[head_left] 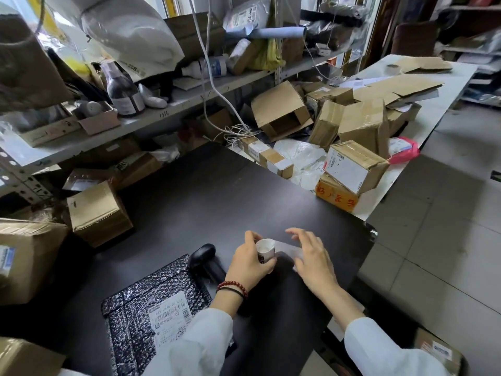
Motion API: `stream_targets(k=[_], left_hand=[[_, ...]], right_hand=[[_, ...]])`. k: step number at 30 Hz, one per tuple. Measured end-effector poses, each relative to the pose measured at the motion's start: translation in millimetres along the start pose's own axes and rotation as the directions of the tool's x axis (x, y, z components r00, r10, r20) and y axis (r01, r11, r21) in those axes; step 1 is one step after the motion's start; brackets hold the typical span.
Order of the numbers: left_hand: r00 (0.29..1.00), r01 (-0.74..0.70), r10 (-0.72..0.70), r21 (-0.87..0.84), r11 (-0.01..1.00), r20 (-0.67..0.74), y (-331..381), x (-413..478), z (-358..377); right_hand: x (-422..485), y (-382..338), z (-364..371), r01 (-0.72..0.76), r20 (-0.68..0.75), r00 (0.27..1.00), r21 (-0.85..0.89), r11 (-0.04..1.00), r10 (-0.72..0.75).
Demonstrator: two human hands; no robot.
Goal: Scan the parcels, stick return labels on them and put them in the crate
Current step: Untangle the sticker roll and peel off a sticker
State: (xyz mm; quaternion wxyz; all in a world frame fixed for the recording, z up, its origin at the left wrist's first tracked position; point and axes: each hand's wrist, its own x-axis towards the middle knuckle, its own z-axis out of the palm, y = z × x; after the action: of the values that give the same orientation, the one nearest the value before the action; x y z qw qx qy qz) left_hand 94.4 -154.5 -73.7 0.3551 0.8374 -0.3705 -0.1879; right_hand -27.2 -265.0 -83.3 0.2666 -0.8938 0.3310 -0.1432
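Nearest us, a crinkled black parcel (130,321) with a white printed label lies flat on the dark desk (217,199), low left. The black scanner (203,257) lies just beside it. Our left hand (248,263) curls round a small white label roll (265,249). Our right hand (314,260) hovers with its fingers spread, holding nothing. Behind, cluttered shelves (135,123) run towards piled cardboard boxes (352,123) on the right.

Fingers of the left hand (248,263) cover much of the label roll (265,249), so its dark print is cut short and unreadable. The scanner (203,257) handle disappears under that wrist. The left sleeve (198,346) hides a corner of the black parcel (135,321), whose label text is too small to read. The right hand (314,260) covers most of the white strip (284,246).
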Motion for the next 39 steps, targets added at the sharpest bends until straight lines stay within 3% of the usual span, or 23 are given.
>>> stream_targets(k=[2,6,13,19,22,26,29,32,39], left_hand=[[0.999,0.019,-0.020,-0.047,0.999,-0.031,0,-1,-7],[0.995,0.030,-0.037,-0.079,0.996,-0.088,3,-1,-25],[0.996,-0.068,0.069,0.025,0.997,-0.061,9,-4,-51],[0.980,-0.186,0.188,0.032,0.982,-0.061,11,-9,-63],[0.970,-0.220,0.220,0.016,0.975,-0.101,8,-10,-65],[0.956,-0.262,0.271,0.087,0.961,-0.115,6,-8,-65],[0.958,-0.275,0.280,0.084,0.958,-0.055,9,-8,-67],[0.969,-0.248,0.247,0.061,0.967,0.023,9,-7,-69],[0.956,-0.281,0.271,0.092,0.955,0.109,8,-5,-67]], right_hand=[[2,-6,-3,0.102,0.041,0.994,0.042,0.994,-0.103],[4,-21,-7,0.169,0.071,0.980,0.183,0.969,-0.184],[8,-36,1,0.267,0.072,0.959,0.098,0.959,-0.274],[11,-37,13,0.090,0.066,0.991,0.312,0.946,-0.116],[11,-35,15,0.098,0.039,0.992,0.345,0.933,-0.119],[9,-36,16,0.230,-0.053,0.973,0.325,0.917,-0.225],[11,-34,16,0.381,-0.162,0.916,0.068,0.922,-0.367],[12,-32,12,0.472,-0.180,0.857,-0.100,0.876,-0.483],[6,-32,13,0.495,-0.092,0.868,0.104,0.862,-0.488]])
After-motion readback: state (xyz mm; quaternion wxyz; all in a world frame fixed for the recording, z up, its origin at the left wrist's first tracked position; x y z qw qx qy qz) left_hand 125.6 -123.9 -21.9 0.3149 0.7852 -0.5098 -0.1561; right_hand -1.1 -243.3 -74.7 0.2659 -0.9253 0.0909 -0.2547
